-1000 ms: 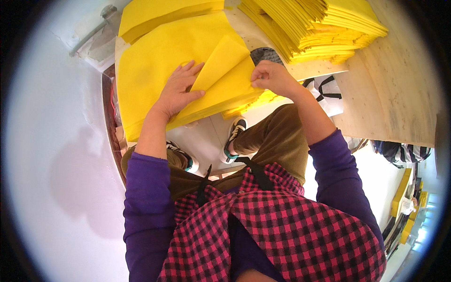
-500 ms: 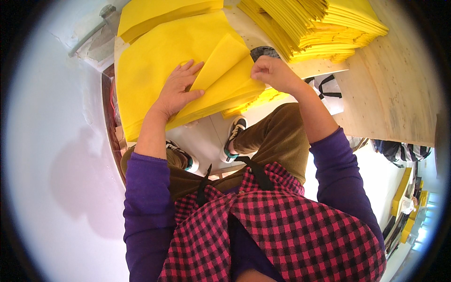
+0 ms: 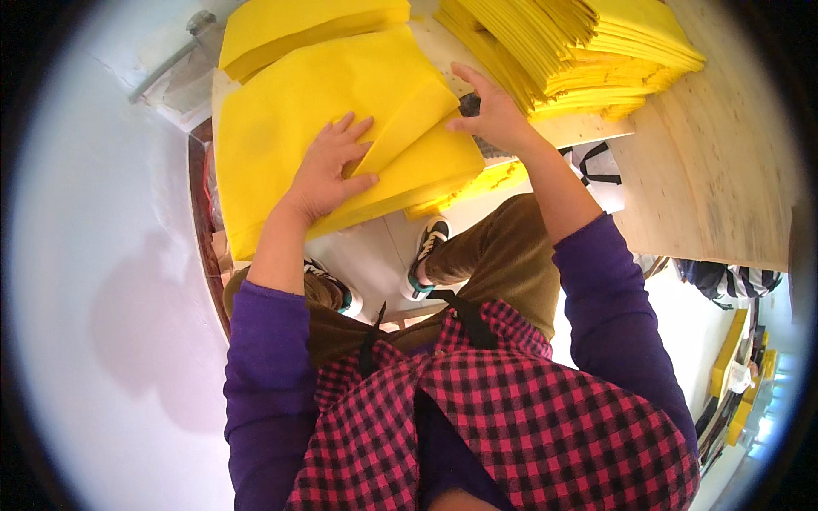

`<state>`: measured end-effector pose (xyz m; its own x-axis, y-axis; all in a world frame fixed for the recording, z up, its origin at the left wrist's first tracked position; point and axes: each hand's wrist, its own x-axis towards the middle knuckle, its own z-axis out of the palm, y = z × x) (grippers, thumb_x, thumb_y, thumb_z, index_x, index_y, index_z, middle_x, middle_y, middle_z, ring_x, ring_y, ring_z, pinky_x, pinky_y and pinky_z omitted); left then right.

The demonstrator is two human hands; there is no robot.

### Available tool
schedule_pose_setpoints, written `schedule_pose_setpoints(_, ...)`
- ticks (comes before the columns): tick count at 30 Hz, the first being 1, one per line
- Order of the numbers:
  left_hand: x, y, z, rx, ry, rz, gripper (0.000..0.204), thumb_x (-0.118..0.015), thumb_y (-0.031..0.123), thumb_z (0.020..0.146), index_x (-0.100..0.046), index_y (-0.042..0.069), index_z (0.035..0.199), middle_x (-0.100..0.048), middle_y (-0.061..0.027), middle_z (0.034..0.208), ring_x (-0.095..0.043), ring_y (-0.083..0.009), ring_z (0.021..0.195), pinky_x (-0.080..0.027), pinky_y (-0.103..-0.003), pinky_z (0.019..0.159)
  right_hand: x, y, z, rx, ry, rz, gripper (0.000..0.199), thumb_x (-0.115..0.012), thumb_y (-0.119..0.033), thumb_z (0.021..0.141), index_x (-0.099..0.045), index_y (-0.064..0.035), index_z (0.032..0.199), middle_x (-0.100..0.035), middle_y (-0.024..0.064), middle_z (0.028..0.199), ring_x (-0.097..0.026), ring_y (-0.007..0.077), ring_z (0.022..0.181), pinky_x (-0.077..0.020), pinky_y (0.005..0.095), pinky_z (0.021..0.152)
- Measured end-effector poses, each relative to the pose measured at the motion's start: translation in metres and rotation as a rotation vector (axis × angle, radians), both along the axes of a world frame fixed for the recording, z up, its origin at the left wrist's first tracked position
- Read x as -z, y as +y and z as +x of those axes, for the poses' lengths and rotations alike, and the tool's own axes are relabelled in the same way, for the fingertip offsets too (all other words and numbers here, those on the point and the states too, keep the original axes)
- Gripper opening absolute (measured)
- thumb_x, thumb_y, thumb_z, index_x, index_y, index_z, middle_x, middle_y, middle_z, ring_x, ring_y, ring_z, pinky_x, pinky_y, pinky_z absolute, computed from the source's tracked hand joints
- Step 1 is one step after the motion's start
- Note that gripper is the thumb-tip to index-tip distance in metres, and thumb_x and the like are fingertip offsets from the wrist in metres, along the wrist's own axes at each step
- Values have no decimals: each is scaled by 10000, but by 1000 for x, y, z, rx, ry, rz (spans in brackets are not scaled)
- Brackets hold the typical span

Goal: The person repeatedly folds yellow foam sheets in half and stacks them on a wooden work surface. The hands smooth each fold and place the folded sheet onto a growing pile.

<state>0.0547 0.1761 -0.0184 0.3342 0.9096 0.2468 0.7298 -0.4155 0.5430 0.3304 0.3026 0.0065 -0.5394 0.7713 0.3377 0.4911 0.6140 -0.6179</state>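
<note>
R grip (image 3: pixel 501 117) has uncurled & spread, yel. flap (image 3: pixel 419 122) sunk flatter.

I have the left hand (image 3: pixel 332 170) on the near stack (image 3: pixel 273 140), with the flap (image 3: pixel 413 115) just to its right. Beyond that hand sits a far stack (image 3: pixel 315 34). My right hand (image 3: pixel 494 111) is by the near stack's right edge; ahead-right of it, a folded pile (image 3: pixel 618 77) rests on the counter (image 3: pixel 707 179), and a bag (image 3: pixel 603 163) lies lower right.

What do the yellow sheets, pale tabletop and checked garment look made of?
Yellow sheets: matte, perhaps nonwoven fabric or felt; they fold softly.
Pale tabletop: bare-looking wood, likely plywood; grain shows.
Checked garment: probably woven cloth; it drapes without shine.
</note>
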Motion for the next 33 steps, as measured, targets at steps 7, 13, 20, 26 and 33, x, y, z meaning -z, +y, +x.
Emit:
schedule_pose_setpoints(7,-20,-10,9,-50,49,87,466,-701,172,765,-614,65,1210,-431,-103,1473,-258,-352,1427,-153,-502,1177,-3,5,-6,-126,54,-107,920,-809,-71,685,-333,-161,1468,-554,125,1333,-504,252,1255,-382,346,1052)
schedule_pose_setpoints(13,-36,-15,19,-24,244,230,407,-671,143,757,-641,108,1161,-530,-115,1362,-389,-341,1351,-249,-522,1145,-5,1,-7,-125,124,-225,995,-789,-2,700,-239,-169,1512,-643,71,1145,-575,187,1140,-411,318,1015)
schedule_pose_setpoints(20,-42,-26,35,-33,379,218,429,-662,102,775,-615,131,1201,-529,-82,1360,-416,-296,1334,-256,-509,1147,7,10,0,-309,93,-214,749,-743,46,703,-469,-143,1373,-661,41,1013,-608,179,1030,-447,297,954)
schedule_pose_setpoints(26,-32,-48,39,-216,405,286,444,-649,123,792,-593,143,1232,-540,-85,1338,-441,-268,1315,-270,-495,1136,19,16,5,-465,70,0,376,-717,73,664,-685,-69,1011,-667,73,1058,-605,256,1038,-452,341,953)
schedule_pose_setpoints(33,-27,-99,-4,-450,442,235,532,-642,102,781,-547,145,1303,-523,-75,1370,-432,-253,1324,-255,-486,1145,22,11,7,-396,92,21,398,-711,111,616,-687,-67,971,-683,85,1059,-613,275,1041,-469,348,935)
